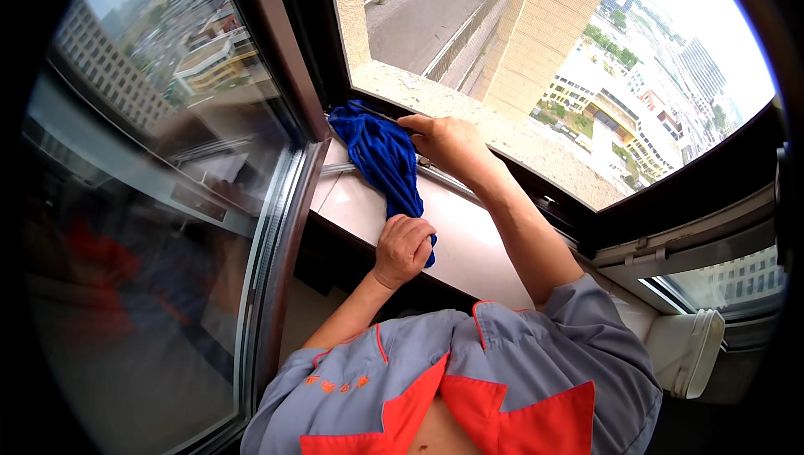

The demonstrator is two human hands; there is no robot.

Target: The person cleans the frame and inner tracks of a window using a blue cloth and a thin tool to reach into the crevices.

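A crumpled blue cloth [381, 153] stretches from the corner of the window frame down across the white sill [469, 237]. My left hand [404, 250] is closed in a fist round its lower end, and a bit of the cloth sticks out beside the fingers. Higher up, my right hand [448, 143] has its fingers curled at the cloth's upper right side, against the dark lower rail of the window frame [536, 191]. The tips of those fingers are partly hidden.
To the left stands an opened window sash [280, 229] with reflecting glass. Beyond the opening lies a stone outer ledge [578, 178], with buildings far below. A pale lidded bin [682, 350] stands at the right, under another opened window panel [712, 279].
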